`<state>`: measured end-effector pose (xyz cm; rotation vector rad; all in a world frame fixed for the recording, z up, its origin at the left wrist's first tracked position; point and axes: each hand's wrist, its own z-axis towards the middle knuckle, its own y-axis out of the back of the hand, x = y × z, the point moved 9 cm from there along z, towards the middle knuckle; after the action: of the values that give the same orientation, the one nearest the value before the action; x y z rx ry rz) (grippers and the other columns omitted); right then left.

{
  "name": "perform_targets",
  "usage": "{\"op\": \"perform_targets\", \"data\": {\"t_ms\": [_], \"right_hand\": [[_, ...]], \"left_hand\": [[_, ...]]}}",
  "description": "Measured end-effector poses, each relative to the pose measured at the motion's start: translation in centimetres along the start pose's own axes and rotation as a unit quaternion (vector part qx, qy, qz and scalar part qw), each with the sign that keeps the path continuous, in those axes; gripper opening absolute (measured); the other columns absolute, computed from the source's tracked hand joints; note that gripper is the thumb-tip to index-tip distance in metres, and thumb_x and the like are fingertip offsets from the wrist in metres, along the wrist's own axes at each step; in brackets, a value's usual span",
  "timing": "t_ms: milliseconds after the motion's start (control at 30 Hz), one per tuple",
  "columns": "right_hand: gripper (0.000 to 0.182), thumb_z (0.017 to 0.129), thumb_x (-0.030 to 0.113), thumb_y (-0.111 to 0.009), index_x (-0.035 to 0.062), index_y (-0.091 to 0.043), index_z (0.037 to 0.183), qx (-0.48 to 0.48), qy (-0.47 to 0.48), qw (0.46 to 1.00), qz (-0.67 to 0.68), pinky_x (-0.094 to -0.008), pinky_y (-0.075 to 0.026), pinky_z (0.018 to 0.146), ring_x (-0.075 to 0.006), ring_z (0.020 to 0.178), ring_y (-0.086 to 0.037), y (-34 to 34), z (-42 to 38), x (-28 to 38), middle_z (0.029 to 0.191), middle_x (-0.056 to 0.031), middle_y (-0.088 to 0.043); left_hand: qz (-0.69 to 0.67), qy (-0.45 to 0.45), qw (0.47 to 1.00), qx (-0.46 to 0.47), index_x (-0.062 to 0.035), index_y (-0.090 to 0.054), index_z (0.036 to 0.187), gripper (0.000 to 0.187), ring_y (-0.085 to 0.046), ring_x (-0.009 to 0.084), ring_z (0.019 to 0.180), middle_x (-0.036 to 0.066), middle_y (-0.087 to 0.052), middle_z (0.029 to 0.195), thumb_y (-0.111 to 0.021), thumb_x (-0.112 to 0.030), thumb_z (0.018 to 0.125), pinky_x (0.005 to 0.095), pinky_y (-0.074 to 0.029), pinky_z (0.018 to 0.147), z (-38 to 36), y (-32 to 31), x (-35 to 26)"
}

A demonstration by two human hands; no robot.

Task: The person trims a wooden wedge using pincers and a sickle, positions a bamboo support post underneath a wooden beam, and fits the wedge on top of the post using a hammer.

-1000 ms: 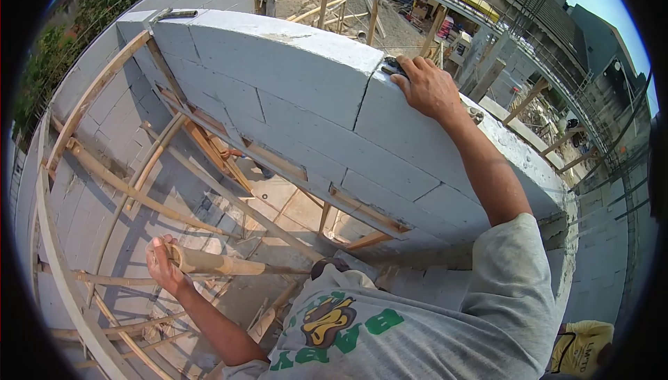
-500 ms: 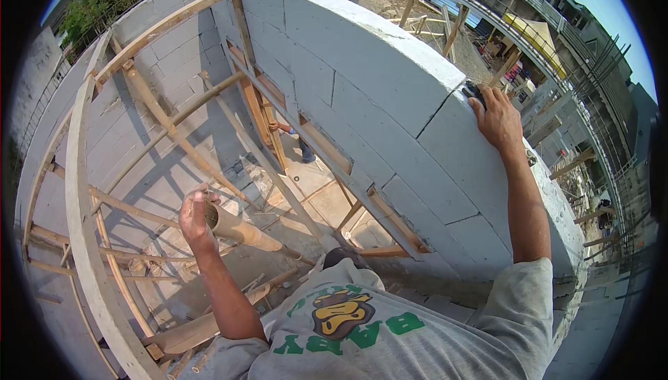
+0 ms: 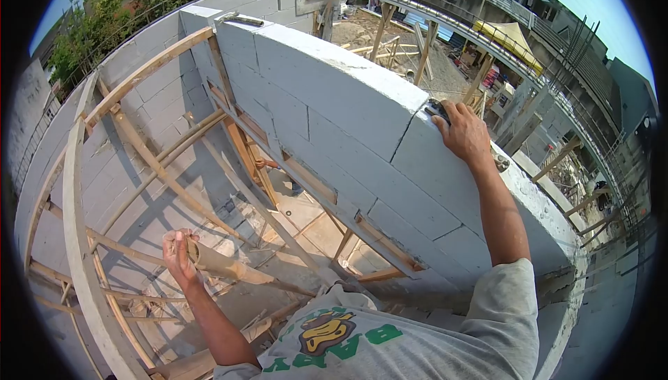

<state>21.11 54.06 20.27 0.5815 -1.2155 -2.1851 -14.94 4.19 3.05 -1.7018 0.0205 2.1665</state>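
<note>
On top of the pale block wall (image 3: 334, 95), at right of centre, my right hand (image 3: 465, 133) is closed over a small dark object (image 3: 436, 108), mostly hidden by the fingers, beside a vertical joint. Lower left, my left hand (image 3: 181, 258) has its fingers curled round the open upper end of a thick bamboo pole (image 3: 233, 266), which slants down toward my body. Another dark tool (image 3: 243, 21) lies on the far end of the wall top.
Timber framing (image 3: 78, 220) stands at the left, with poles (image 3: 163, 171) crossing behind it. Below, through an opening in the wall, part of another person's arm (image 3: 268, 163) shows. Beyond the wall are wooden props (image 3: 426, 53) and a yellow canopy (image 3: 511, 40).
The view has shifted, so the wall and both hands appear further left and lower. My right hand stays on the dark object and my left hand stays at the bamboo end.
</note>
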Motion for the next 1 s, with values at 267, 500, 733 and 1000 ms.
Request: {"op": "perform_targets", "data": {"t_ms": [267, 500, 733, 1000], "right_hand": [[0.043, 0.094, 0.039, -0.058, 0.0039, -0.059, 0.119, -0.025, 0.025, 0.999, 0.005, -0.0437, -0.051, 0.083, -0.0347, 0.1, -0.063, 0.7, 0.2, 0.8, 0.105, -0.0173, -0.064], [0.044, 0.095, 0.039, -0.056, 0.006, -0.058, 0.123, -0.025, 0.03, 0.999, -0.019, -0.0446, -0.052, 0.083, -0.0345, 0.101, -0.062, 0.4, 0.2, 0.9, 0.106, -0.0157, -0.064], [0.042, 0.097, 0.038, -0.054, 0.0075, -0.057, 0.125, -0.008, 0.03, 0.999, -0.021, -0.0443, -0.051, 0.083, -0.0336, 0.103, -0.062, 0.3, 0.4, 1.0, 0.108, -0.0152, -0.064], [0.041, 0.098, 0.039, -0.052, 0.0086, -0.057, 0.124, -0.02, 0.048, 0.998, -0.023, -0.0445, -0.051, 0.082, -0.0339, 0.1, -0.063, 0.2, 0.4, 0.9, 0.106, -0.0157, -0.064]], "left_hand": [[-0.033, -0.009, 0.999, -0.014, -0.0033, -0.058, 0.095, 0.021, -0.06, 0.0169, 0.081, 0.008, -0.062, 0.089, -0.062, -0.024, 0.094, 0.0304, -0.046, 0.078, -0.9, -0.2, -0.8], [0.015, 0.01, 1.0, -0.002, -0.0021, -0.062, 0.096, 0.026, -0.06, 0.0184, 0.081, 0.009, -0.063, 0.087, -0.065, -0.028, 0.092, 0.0311, -0.046, 0.079, -0.6, 0.3, -0.2], [0.037, 0.016, 0.999, -0.022, 0.0005, -0.063, 0.095, 0.031, -0.061, 0.018, 0.082, 0.009, -0.064, 0.087, -0.066, -0.03, 0.092, 0.03, -0.046, 0.08, 0.2, 0.5, 0.6], [-0.003, 0.029, 1.0, -0.011, 0.0003, -0.063, 0.093, 0.032, -0.059, 0.0181, 0.082, 0.009, -0.064, 0.086, -0.066, -0.031, 0.091, 0.0303, -0.045, 0.08, 0.1, -0.7, 0.3]]}}
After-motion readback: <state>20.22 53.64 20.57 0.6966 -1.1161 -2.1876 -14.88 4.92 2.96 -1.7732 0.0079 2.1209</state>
